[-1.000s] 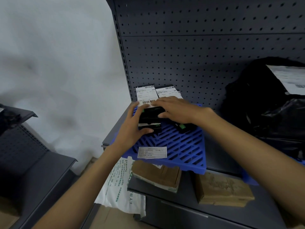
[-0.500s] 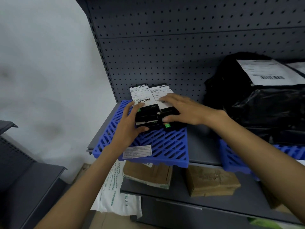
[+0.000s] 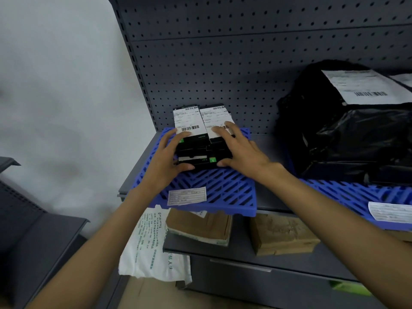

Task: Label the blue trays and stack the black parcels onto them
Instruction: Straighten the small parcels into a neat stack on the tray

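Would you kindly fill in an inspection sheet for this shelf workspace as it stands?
Surface: grey shelf carrying two blue trays side by side.
Job's things: left tray has a label at its front edge and a stack of small black parcels at the back. Right tray also has a label and holds large black bags.
Clutter: two brown boxes and a white bag on the shelf below.
Hands: left hand and right hand both grip the parcels.
Cables: nothing seen.
Surroundings: pegboard behind, white wall to the left.
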Demonstrator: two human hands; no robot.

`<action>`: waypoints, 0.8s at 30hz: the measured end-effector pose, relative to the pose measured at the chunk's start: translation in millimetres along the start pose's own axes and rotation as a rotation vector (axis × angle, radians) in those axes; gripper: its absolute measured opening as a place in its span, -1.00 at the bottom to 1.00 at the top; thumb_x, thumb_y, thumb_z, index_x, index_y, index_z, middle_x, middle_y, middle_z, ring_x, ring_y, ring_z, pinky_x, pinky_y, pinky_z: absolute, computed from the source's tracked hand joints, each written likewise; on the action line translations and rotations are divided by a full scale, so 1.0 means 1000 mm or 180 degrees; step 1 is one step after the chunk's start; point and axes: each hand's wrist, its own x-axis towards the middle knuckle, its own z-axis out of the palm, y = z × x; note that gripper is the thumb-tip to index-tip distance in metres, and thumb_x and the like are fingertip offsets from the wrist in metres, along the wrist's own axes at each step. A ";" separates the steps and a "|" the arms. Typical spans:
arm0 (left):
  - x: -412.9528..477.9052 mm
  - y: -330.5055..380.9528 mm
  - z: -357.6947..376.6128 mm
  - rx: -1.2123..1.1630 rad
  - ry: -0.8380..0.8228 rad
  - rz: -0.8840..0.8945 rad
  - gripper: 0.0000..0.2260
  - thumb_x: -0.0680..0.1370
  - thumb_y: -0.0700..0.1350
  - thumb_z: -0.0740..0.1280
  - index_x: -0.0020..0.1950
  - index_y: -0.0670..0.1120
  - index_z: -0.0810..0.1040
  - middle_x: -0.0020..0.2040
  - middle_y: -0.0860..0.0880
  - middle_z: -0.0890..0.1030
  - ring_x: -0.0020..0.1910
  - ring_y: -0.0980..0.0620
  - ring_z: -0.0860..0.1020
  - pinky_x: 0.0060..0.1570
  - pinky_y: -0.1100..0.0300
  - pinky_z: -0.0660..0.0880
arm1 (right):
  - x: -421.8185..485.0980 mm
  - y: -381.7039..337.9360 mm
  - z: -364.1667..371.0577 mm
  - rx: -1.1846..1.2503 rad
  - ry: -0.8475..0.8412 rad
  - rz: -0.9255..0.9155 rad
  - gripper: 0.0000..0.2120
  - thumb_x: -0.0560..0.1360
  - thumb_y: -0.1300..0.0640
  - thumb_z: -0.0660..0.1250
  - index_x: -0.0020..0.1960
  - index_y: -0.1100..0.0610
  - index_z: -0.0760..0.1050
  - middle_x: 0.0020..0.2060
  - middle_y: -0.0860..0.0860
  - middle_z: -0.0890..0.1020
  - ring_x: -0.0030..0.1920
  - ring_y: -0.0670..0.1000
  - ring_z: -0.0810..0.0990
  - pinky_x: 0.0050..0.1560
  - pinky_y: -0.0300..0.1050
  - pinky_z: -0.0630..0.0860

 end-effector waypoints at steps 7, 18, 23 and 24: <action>0.010 -0.020 -0.022 0.0135 -0.0272 0.0104 -0.30 0.38 -0.24 0.54 0.45 0.06 0.35 0.50 -0.02 0.19 0.43 0.09 0.28 0.33 0.16 0.43 | -0.003 -0.028 0.010 -0.0214 0.0087 0.0165 -0.21 0.57 0.20 0.36 0.60 -0.06 -0.06 0.58 0.05 -0.13 0.35 0.32 0.37 0.31 0.17 0.38; 0.011 -0.033 -0.033 0.0426 -0.0122 0.0268 -0.41 0.47 -0.23 0.47 0.46 0.01 0.37 0.48 -0.03 0.27 0.42 -0.04 0.34 0.38 -0.05 0.40 | 0.001 -0.044 0.016 -0.0625 0.0275 0.0110 -0.28 0.59 0.10 0.32 0.60 -0.05 -0.03 0.56 0.11 -0.01 0.19 0.31 0.49 0.12 0.15 0.50; 0.006 -0.029 -0.034 0.0262 0.0152 0.0373 -0.50 0.49 -0.40 0.38 0.38 -0.06 0.48 0.39 -0.07 0.39 0.37 -0.06 0.42 0.34 -0.05 0.45 | 0.001 -0.038 0.011 -0.0547 0.0307 0.0016 -0.26 0.55 0.37 0.29 0.58 -0.04 0.05 0.57 0.09 0.02 0.27 0.31 0.44 0.15 0.14 0.46; 0.004 -0.029 -0.035 0.0227 0.0219 0.0404 -0.51 0.50 -0.43 0.36 0.37 -0.08 0.50 0.38 -0.08 0.41 0.36 -0.06 0.43 0.33 -0.04 0.47 | 0.001 -0.038 0.011 -0.0516 0.0310 -0.0007 -0.25 0.54 0.38 0.30 0.58 -0.04 0.06 0.57 0.09 0.03 0.28 0.30 0.43 0.18 0.14 0.45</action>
